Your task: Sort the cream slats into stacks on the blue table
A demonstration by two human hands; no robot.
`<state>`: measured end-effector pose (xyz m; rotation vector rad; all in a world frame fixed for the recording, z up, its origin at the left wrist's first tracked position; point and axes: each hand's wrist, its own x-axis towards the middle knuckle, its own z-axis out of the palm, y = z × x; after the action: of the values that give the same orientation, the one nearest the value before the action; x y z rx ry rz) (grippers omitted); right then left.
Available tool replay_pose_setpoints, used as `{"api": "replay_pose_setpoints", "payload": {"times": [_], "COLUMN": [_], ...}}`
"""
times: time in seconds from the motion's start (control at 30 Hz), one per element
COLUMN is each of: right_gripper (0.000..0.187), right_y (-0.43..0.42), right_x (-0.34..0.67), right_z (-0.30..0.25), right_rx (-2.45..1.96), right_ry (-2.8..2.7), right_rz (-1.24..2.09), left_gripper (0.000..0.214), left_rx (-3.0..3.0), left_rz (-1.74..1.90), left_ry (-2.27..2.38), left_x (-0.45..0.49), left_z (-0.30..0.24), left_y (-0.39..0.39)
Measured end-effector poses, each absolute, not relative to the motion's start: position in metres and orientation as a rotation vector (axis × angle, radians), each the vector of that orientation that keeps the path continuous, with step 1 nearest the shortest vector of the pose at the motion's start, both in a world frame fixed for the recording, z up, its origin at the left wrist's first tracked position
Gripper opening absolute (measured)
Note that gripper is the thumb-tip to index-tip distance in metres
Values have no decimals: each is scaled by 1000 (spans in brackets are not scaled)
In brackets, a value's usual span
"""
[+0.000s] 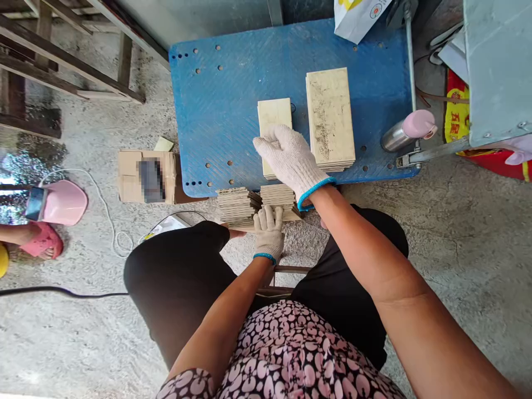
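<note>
My right hand (286,155), in a white knit glove with a blue cuff, is above the near part of a smaller stack of cream boards (275,113). Its fingers are curled in and partly hidden, so what they may grip cannot be made out. Beside it lies a larger stack of cream boards (330,113) with dark smudges on top. My left hand (269,235), gloved too, rests with fingers stretched out against a row of thin upright pieces (277,197). Left of that row is another row of thin pieces (236,206). Both rows sit between my knees and the blue platform.
The blue platform (236,122) has small holes. A steel flask with a pink lid (409,130) and a white bag (357,19) are on its right side. A cardboard box (128,174) stands left. A person's foot in a pink sandal (44,241) shows far left.
</note>
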<state>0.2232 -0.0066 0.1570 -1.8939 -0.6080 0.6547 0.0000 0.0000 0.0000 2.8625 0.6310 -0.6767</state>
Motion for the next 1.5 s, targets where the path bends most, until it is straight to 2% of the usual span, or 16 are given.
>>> {"api": "replay_pose_setpoints", "payload": {"times": [1.5], "right_gripper": [23], "right_y": [-7], "right_x": [219], "right_z": [156], "right_rx": [-1931], "right_ry": [-585], "right_rz": [708], "left_gripper": [81], "left_rx": [2810], "left_rz": [-466], "left_ry": [609], "left_x": [-16], "left_z": [-8], "left_y": [1]}}
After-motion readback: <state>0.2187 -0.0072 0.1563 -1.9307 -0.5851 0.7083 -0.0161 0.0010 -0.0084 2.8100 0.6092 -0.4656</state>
